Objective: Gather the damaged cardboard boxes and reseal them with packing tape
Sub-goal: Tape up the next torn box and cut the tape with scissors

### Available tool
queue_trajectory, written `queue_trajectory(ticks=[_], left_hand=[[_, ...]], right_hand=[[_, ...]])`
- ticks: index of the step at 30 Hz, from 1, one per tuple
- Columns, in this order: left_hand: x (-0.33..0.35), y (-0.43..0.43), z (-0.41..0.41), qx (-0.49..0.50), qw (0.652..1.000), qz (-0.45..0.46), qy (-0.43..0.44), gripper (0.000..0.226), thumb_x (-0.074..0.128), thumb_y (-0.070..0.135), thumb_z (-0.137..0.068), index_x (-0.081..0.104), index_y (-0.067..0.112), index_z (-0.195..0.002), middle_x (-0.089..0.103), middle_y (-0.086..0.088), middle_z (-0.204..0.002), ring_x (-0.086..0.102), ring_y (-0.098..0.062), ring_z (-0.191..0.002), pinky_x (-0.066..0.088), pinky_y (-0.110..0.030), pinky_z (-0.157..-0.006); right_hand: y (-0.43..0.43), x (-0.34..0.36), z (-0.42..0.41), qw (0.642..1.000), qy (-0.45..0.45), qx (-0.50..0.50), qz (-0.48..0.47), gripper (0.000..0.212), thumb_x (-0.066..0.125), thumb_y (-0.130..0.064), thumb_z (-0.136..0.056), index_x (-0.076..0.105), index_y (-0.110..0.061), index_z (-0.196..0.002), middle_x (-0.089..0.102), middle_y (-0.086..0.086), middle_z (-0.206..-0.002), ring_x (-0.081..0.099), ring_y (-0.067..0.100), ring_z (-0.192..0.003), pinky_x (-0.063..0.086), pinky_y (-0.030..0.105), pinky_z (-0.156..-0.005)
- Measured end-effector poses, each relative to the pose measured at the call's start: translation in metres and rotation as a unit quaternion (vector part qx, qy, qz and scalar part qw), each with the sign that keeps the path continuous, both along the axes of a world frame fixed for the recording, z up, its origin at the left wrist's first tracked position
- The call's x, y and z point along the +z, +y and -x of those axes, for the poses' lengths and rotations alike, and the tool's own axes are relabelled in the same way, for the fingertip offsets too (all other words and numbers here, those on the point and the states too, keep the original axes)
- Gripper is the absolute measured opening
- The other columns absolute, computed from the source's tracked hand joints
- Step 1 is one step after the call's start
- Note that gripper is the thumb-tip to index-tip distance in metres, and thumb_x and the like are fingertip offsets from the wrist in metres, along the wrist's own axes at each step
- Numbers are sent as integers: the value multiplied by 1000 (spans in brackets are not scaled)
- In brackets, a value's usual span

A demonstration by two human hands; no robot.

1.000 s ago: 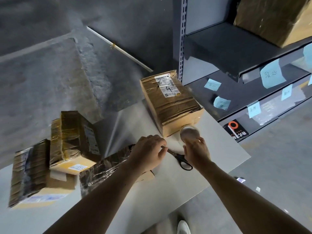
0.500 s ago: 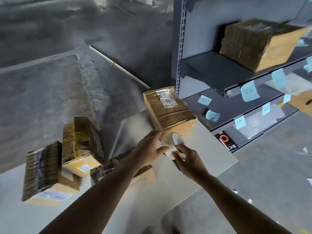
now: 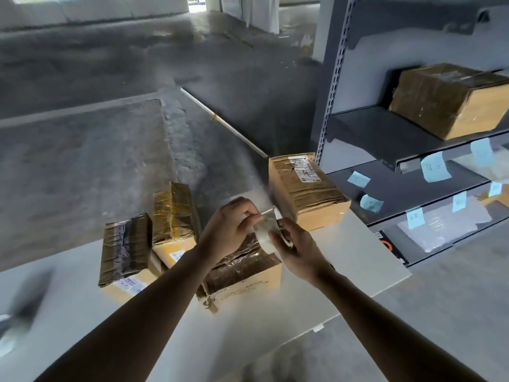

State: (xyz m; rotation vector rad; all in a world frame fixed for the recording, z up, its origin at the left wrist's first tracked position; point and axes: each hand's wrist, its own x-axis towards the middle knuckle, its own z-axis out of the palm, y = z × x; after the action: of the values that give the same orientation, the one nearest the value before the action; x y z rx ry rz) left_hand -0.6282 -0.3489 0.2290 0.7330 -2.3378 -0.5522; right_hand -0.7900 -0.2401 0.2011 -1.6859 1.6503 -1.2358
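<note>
Tape roll (image 3: 263, 238) raised, right fingers (image 3: 281, 244) gripping it, left fingers (image 3: 248, 210) pinching its end

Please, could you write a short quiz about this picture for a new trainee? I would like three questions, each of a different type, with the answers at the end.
1. Multiple choice: what do the left hand and the right hand hold between them?
A) black scissors
B) a roll of clear packing tape
C) a blue paper note
2. True or false: a large brown cardboard box stands on the grey metal shelf.
3. Count: how many taped brown cardboard boxes lie on the white table?

Key: 1 B. 2 True. 3 Four.
</note>
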Motion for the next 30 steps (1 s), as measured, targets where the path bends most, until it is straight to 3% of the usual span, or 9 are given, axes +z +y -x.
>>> queue_trajectory(ticks=[3,6,8,12,16,21,25,28,30], left_hand=[[8,2,-16,55,998,-4,-7,22,55,29,-98,64,9,-95,70,3,-89,66,-11,-79,56,-36,-67],[9,4,-25,105,994,-1,-35,21,54,30,-99,61,11,-96,57,18,-76,58,-4,-65,51,-27,-55],[7,2,-28,127,991,-4,-43,18,54,29,-99,60,13,-94,49,20,-71,51,-2,-60,39,-20,-50],[6,-3,-26,151,986,-49,-43,15,54,28,-99,56,15,-91,55,15,-75,53,-8,-61,36,-20,-51],[7,-9,-25,136,988,-59,-50,15,52,28,-100,49,21,-87,68,3,-84,65,-19,-68,50,-31,-54],[11,-12,-23,115,990,-63,-57,18,53,23,-100,46,22,-84,54,14,-67,68,-23,-71,53,-36,-58],[10,-21,-23,146,987,-44,-51,18,51,26,-100,49,15,-86,58,2,-70,63,-28,-66,54,-42,-57],[19,-27,-21,140,988,-27,-54,20,50,29,-99,42,25,-81,65,-2,-74,64,-26,-68,54,-45,-60],[23,-33,-19,142,988,-23,-53,19,47,33,-98,40,27,-81,68,-3,-78,66,-28,-73,55,-45,-63]], right_hand=[[-3,7,-19,998,-35,56,8,19,55,-28,-98,49,-23,-115,66,-11,-94,70,12,-82,52,26,-60],[-5,0,-26,997,-35,73,19,32,56,-35,-97,50,-10,-115,66,7,-97,67,28,-84,53,47,-65],[-6,-3,-27,997,-31,68,5,37,58,-37,-97,52,-5,-114,64,12,-98,63,31,-87,50,52,-72],[-8,0,-30,998,-29,48,13,38,58,-39,-95,56,-1,-101,64,10,-86,63,27,-77,49,49,-63],[-10,2,-29,1000,-15,22,11,45,55,-45,-93,57,-1,-99,66,11,-84,64,28,-72,50,43,-55],[-9,-4,-22,999,5,-10,-52,29,58,-48,-92,57,-19,-87,64,-5,-75,66,11,-64,49,30,-48],[-16,-9,-22,994,29,-53,-93,41,62,-50,-92,60,-10,-80,64,2,-70,65,21,-62,47,36,-52],[-19,-9,-22,986,60,-67,-141,42,58,-51,-93,64,-11,-81,63,-1,-68,65,15,-57,49,28,-51],[-22,-2,-23,981,30,-89,-172,48,59,-53,-92,59,-13,-66,62,-5,-55,62,8,-47,47,25,-46]])
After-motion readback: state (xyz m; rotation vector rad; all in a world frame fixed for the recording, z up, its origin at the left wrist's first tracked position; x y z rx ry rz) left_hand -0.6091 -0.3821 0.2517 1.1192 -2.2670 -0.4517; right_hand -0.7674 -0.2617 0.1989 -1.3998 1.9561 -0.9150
